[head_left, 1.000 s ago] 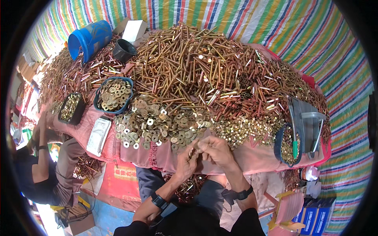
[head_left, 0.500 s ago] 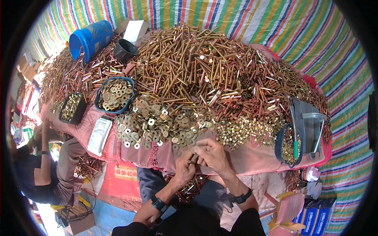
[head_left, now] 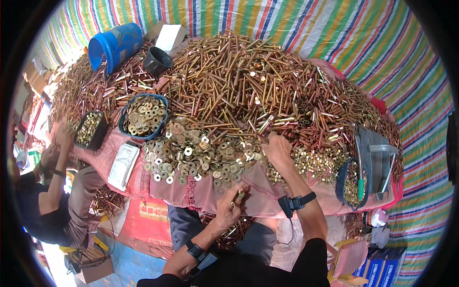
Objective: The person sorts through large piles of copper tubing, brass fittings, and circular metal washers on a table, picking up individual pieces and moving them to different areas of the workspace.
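My left hand is closed near the table's front edge, with the end of a brass-coloured metal bolt showing between thumb and fingers. Farther forward, my right hand touches the lower edge of a heap of long copper-coloured bolts and tubes. Its fingers are bent together, and their tips are partly hidden. Flat round washers lie heaped to its left. Small hex nuts are spread to its right.
A blue basin of washers and a black tray of nuts stand left. At right are a tub of nuts and a grey dustpan. A blue bucket lies far left. Another person's arm reaches in at left.
My hands were together at the front edge. The right one has moved forward to the heap, while the left has dropped slightly toward me. The other person's hand has reached forward.
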`<state>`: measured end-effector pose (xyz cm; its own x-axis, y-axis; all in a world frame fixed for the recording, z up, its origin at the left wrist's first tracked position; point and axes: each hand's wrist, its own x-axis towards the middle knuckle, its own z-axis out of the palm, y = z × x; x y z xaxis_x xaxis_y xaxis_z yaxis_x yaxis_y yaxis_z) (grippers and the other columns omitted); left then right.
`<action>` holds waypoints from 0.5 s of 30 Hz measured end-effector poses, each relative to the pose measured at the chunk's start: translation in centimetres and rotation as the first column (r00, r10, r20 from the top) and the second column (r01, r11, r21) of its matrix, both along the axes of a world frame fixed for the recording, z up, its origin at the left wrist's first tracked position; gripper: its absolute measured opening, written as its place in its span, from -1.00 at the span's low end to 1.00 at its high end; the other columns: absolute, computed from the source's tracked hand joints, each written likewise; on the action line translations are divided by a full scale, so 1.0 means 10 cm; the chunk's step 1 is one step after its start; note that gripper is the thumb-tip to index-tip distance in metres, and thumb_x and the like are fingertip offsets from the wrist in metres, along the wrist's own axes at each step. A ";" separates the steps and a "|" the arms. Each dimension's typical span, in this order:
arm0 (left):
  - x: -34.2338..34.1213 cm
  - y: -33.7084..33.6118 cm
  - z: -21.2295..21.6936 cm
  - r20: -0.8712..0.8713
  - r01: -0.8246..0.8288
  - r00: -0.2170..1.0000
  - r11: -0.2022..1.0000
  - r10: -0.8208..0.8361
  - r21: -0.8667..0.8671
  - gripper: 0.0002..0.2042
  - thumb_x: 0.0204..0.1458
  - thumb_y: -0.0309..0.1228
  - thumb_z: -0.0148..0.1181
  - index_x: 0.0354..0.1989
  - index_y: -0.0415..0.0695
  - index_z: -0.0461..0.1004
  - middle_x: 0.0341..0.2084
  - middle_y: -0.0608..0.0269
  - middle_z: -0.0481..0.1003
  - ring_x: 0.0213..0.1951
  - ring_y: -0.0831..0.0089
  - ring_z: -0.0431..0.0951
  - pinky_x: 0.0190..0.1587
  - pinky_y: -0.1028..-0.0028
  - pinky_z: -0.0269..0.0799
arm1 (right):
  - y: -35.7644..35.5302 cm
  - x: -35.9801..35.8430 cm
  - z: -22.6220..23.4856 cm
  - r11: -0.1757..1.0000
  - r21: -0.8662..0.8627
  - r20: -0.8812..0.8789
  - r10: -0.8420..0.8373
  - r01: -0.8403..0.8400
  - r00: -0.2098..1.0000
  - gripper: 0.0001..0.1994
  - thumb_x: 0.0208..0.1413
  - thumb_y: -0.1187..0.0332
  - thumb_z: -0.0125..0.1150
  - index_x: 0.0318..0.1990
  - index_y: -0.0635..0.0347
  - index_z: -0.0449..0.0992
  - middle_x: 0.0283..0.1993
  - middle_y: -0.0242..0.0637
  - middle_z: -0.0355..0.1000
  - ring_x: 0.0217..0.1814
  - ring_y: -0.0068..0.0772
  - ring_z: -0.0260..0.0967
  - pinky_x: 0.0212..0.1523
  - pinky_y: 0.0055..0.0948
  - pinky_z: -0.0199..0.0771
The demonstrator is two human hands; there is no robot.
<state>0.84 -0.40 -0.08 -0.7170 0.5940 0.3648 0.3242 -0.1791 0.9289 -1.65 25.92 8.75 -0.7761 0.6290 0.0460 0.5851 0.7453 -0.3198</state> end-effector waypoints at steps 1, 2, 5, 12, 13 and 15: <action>0.01 -0.01 0.00 0.012 0.005 1.000 1.000 -0.005 -0.007 -0.65 0.41 -0.60 0.00 0.33 -0.17 0.41 -0.01 0.03 0.67 -0.04 0.26 0.73 0.02 0.38 0.64 | 0.00 0.01 -0.04 0.999 -0.040 -0.063 -0.019 0.016 0.998 -0.67 0.10 0.30 0.43 -0.13 0.42 0.61 -0.23 0.26 0.60 -0.10 0.25 0.63 -0.03 0.10 0.58; 0.01 -0.01 0.00 0.027 0.011 1.000 1.000 -0.011 -0.004 -0.65 0.40 -0.61 0.00 0.32 -0.17 0.42 -0.01 0.03 0.67 -0.03 0.27 0.73 0.02 0.38 0.64 | 0.01 0.03 -0.07 0.995 -0.088 -0.114 -0.056 0.046 0.992 -0.66 0.09 0.31 0.44 -0.12 0.45 0.61 -0.24 0.28 0.60 -0.10 0.27 0.63 -0.03 0.11 0.57; 0.01 -0.01 -0.02 0.051 0.018 0.999 1.000 -0.020 0.022 -0.65 0.40 -0.62 -0.01 0.31 -0.18 0.44 -0.02 0.04 0.67 -0.02 0.27 0.73 0.03 0.38 0.64 | -0.01 0.13 -0.07 0.883 -0.465 -0.234 -0.197 0.068 0.952 -0.52 0.10 0.44 0.46 0.16 0.43 0.50 -0.23 0.06 0.63 -0.23 -0.16 0.62 -0.25 -0.23 0.59; 0.01 0.03 -0.11 0.055 -0.001 0.998 1.000 0.000 0.019 -0.69 0.43 -0.55 0.04 0.30 -0.21 0.44 -0.05 0.05 0.67 0.01 0.25 0.72 0.11 0.29 0.68 | -0.75 0.65 0.26 0.619 -0.709 -0.568 -0.219 -0.337 0.794 -0.24 0.24 0.42 0.43 0.51 0.34 0.17 -0.29 -0.27 0.53 -0.37 -0.56 0.43 -0.39 -0.55 0.44; 0.00 0.03 -0.11 0.073 0.004 0.997 1.000 -0.005 0.019 -0.69 0.42 -0.56 0.05 0.29 -0.21 0.44 -0.06 0.05 0.67 0.01 0.26 0.72 0.11 0.30 0.68 | -0.87 0.68 0.30 0.622 -0.667 -0.621 -0.162 -0.410 0.767 -0.23 0.24 0.41 0.43 0.52 0.34 0.15 -0.28 -0.27 0.53 -0.36 -0.56 0.43 -0.37 -0.55 0.44; -0.01 0.02 -0.10 -0.007 -0.024 1.000 1.000 0.024 -0.019 -0.60 0.31 -0.69 0.01 0.30 -0.22 0.44 -0.07 0.00 0.66 -0.08 0.24 0.72 0.00 0.36 0.63 | -1.07 0.68 0.34 0.651 -0.628 -0.612 -0.075 -0.426 0.787 -0.24 0.26 0.39 0.41 0.53 0.31 0.16 -0.27 -0.29 0.53 -0.35 -0.57 0.43 -0.34 -0.55 0.47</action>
